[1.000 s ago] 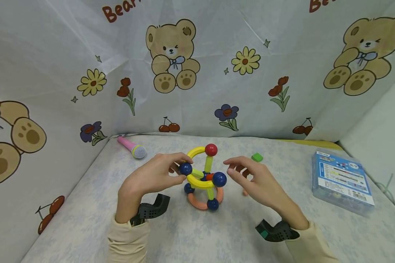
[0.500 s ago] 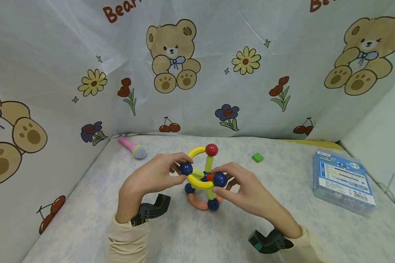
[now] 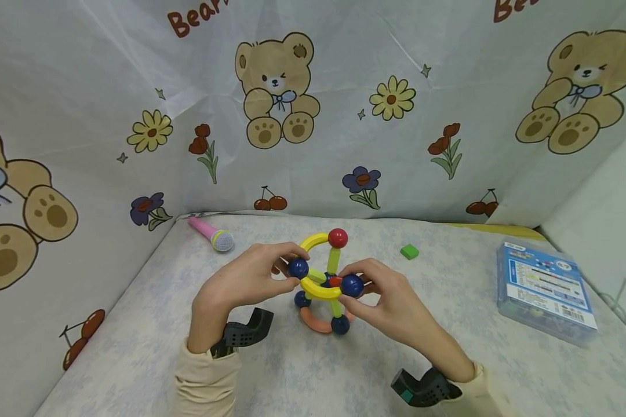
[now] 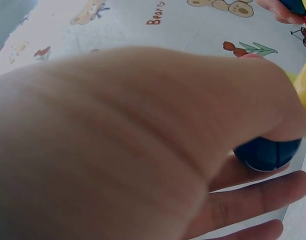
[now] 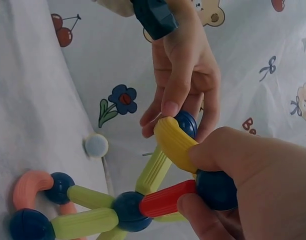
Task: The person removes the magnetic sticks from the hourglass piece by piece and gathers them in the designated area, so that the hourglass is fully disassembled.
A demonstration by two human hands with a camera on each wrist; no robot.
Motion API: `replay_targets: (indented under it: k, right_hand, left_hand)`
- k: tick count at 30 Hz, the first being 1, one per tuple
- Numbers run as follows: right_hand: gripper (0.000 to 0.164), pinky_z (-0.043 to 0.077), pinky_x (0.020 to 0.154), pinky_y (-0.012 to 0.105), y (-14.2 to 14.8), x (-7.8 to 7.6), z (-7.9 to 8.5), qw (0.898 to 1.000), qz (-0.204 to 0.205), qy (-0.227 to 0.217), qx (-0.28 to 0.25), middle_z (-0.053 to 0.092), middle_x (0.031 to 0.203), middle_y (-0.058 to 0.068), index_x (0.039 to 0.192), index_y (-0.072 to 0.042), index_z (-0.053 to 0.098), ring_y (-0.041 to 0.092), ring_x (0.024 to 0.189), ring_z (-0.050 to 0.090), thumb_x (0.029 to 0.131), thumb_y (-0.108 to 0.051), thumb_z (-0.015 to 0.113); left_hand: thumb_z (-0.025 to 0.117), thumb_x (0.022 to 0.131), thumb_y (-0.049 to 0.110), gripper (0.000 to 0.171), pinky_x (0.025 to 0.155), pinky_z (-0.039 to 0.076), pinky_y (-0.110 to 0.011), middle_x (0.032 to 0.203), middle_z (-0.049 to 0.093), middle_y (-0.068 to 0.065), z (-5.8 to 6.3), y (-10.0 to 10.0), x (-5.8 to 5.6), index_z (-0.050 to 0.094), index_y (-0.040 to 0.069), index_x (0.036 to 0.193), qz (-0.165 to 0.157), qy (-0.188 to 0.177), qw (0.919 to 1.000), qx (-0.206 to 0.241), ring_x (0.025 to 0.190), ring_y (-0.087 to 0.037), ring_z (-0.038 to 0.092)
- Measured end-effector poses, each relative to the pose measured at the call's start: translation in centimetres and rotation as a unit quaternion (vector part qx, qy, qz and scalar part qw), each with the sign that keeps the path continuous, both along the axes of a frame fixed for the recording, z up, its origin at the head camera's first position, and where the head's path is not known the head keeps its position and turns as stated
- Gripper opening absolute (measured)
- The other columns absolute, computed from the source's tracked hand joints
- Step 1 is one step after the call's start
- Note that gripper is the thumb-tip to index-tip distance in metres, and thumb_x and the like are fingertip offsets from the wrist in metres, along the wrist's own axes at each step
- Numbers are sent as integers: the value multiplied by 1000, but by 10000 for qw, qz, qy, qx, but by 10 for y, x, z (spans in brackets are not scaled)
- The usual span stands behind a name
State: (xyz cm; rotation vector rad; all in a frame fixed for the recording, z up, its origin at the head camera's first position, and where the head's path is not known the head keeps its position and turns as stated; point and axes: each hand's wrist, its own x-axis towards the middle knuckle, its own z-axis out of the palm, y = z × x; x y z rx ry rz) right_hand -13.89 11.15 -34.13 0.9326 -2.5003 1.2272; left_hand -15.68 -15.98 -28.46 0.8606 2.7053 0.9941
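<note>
I see left hand (image 3: 247, 275) angled inward, pinching blue ball (image 3: 298, 268) | right hand (image 3: 388, 301) likewise, pinching second ball (image 3: 352, 286) | toy (image 3: 320, 291) long-axis upright, peach ring (image 3: 314, 322) lowest

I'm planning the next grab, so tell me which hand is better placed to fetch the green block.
Probably the right hand: the green block lies nearer to it, while the left hand is across the toy model. The right would first have to release the blue ball it pinches.
</note>
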Motion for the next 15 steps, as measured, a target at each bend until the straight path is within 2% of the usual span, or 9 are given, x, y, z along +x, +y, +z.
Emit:
replay_targets:
  k: [15]
  right_hand:
    - [46,59,75,21,0,-2,-2,9986,-288,412,189,60,102,1,110,-9,58,10,84,66,78,-4,90]
  left_hand:
    - [74,93,8,35,95,57,-43,116,74,-1,0,1,0,67,9,128,-13,-46,10000,-22,100,-14,72]
